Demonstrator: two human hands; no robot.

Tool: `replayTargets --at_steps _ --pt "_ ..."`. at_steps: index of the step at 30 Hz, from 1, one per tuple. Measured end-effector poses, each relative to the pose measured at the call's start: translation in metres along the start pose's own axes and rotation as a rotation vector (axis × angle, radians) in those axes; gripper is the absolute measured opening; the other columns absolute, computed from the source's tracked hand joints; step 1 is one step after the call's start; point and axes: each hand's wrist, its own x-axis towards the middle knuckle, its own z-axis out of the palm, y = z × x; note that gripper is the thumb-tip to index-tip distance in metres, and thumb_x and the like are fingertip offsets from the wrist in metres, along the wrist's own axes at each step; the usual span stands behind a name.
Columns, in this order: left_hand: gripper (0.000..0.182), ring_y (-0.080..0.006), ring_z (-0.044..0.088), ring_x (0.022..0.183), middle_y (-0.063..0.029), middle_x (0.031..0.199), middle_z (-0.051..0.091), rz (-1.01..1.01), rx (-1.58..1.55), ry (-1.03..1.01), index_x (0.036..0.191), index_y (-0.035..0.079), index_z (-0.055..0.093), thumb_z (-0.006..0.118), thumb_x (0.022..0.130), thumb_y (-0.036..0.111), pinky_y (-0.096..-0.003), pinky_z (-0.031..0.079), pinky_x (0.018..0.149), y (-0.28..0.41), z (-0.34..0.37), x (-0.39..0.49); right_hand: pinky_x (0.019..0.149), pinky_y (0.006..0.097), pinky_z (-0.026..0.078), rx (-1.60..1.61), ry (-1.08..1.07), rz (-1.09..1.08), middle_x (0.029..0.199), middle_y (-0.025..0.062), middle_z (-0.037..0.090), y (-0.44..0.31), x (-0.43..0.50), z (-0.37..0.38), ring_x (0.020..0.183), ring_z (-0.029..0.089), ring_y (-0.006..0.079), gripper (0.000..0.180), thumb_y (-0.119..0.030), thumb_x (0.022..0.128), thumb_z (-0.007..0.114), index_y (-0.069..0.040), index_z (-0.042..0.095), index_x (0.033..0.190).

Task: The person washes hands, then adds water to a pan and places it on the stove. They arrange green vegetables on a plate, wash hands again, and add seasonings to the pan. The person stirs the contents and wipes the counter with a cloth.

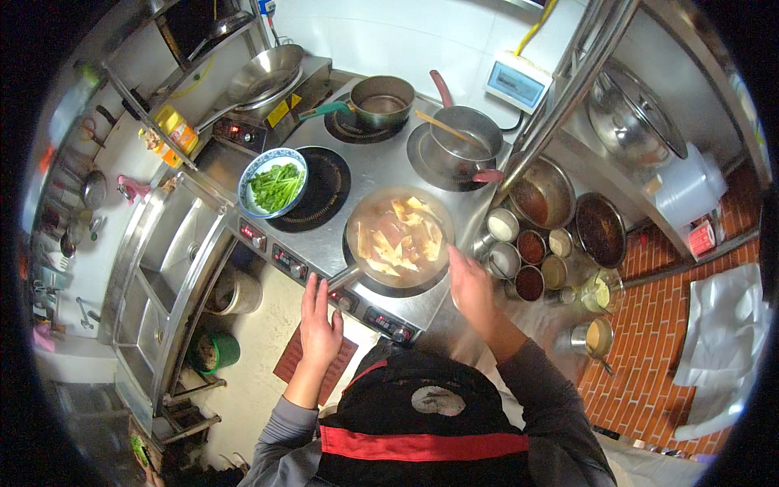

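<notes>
Before me a steaming pan (398, 237) of broth with pale, flat food pieces sits on the front right burner of a steel induction range. My left hand (321, 319) is beside the pan's handle (345, 278), fingers extended; whether it touches the handle or the range edge I cannot tell. My right hand (471, 283) is raised at the pan's right side with nothing in it, its fingers together and extended. Left of the pan, a blue-and-white bowl (273, 182) of cut green leaves rests partly over the front left burner (316, 189).
Behind stand a green-handled saucepan (382, 100) and a red-handled pot (465, 137) with chopsticks (450, 129). Seasoning containers (530, 246) and metal bowls (541, 189) crowd the right, near a slanting metal post (563, 100). A steel sink (167, 268) lies left, a wok (268, 73) back left.
</notes>
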Motion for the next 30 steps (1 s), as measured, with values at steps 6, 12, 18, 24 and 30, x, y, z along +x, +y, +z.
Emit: replayTargets --at_steps 6,12,18,24,30 --pt "0.067 -0.0392 0.035 0.138 -0.0185 0.154 0.028 -0.001 0.021 -0.007 0.142 0.001 0.039 0.062 0.080 -0.003 -0.0403 0.035 0.110 0.001 -0.001 0.001 0.072 0.0465 0.054 -0.083 -0.162 0.047 0.091 0.0184 0.064 -0.002 0.012 0.033 0.082 0.065 0.0387 0.047 -0.003 0.084 0.053 -0.008 0.052 0.130" --pt "0.068 -0.0386 0.034 0.138 -0.0183 0.154 0.028 -0.024 -0.019 -0.013 0.142 0.001 0.038 0.062 0.079 -0.003 -0.0406 0.034 0.111 0.003 -0.001 -0.001 0.070 0.0421 0.055 -0.042 -0.168 -0.149 0.086 0.0139 0.061 -0.019 -0.015 0.028 0.080 0.064 0.0315 0.049 -0.003 0.082 0.056 -0.008 0.053 0.131" --pt "0.069 -0.0388 0.033 0.139 -0.0188 0.154 0.028 0.004 0.014 0.002 0.143 0.001 0.038 0.062 0.079 -0.003 -0.0419 0.032 0.113 0.003 0.000 -0.001 0.066 0.0428 0.054 0.078 -0.132 -0.194 0.079 0.0143 0.061 -0.041 -0.026 -0.010 0.073 0.063 0.0328 0.044 -0.003 0.081 0.058 -0.006 0.057 0.125" --pt "0.068 -0.0393 0.032 0.139 -0.0193 0.154 0.028 0.003 -0.007 -0.003 0.142 0.000 0.038 0.062 0.079 -0.003 -0.0422 0.031 0.114 0.003 0.000 -0.002 0.063 0.0407 0.053 0.498 -0.098 0.050 0.079 0.0153 0.066 -0.066 -0.035 -0.006 0.071 0.066 0.0319 0.028 -0.008 0.092 0.053 -0.004 0.061 0.118" --pt "0.067 -0.0394 0.033 0.139 -0.0194 0.154 0.028 0.004 0.004 -0.005 0.142 0.000 0.038 0.061 0.079 -0.003 -0.0417 0.030 0.114 0.004 0.000 -0.002 0.065 0.0357 0.053 0.519 -0.200 0.429 0.072 0.0134 0.067 -0.048 -0.018 0.024 0.067 0.067 0.0251 0.027 -0.011 0.095 0.049 -0.003 0.060 0.118"
